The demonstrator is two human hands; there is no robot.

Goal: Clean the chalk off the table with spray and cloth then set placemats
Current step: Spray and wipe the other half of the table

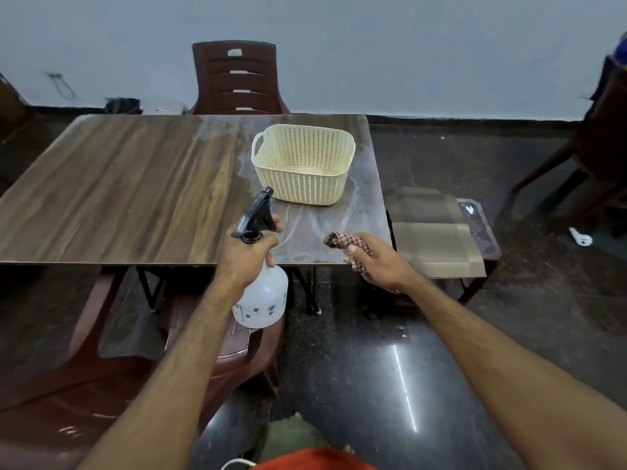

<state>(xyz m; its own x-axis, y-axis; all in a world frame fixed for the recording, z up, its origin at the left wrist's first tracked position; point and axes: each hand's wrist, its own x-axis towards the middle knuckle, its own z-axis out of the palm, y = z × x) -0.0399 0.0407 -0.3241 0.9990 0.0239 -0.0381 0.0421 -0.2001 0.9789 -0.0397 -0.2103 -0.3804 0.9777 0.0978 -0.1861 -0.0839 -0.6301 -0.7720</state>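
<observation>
Bottle point(261, 293) overhangs table point(101, 198) edge

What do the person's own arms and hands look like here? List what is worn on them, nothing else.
Both forearms are bare as far as the frame shows: no sleeves, no gloves. The left hand shows no watch, band or ring. The right hand has no glove either; a small pale spot at its wrist is too small to identify. No markings show on either arm.

one basket point(303, 163), one spray bottle point(260, 266), one cloth point(346, 247)
</observation>
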